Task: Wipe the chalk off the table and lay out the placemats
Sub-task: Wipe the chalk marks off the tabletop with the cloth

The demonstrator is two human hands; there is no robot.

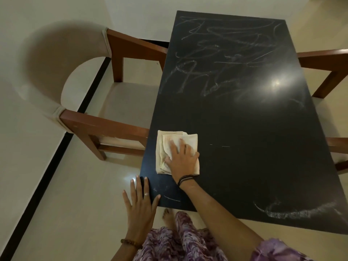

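1. Two chairs flank the black counter (244, 138); the right chair (331, 72) is cut off by the frame edge, and the left chair (90, 102) has its seat partly under the counter.
2. Chalk scribbles (222, 59) cover the far half and a smear (293, 210) lies near the front edge; no word is legible.
3. Right hand (183, 160) lies flat, fingers (174, 147) spread, pressing a folded cream cloth (170, 147) near the counter's front-left corner; the cloth extends beyond the fingertips.
4. Left hand (140, 204) rests open on that corner, fingers straight.
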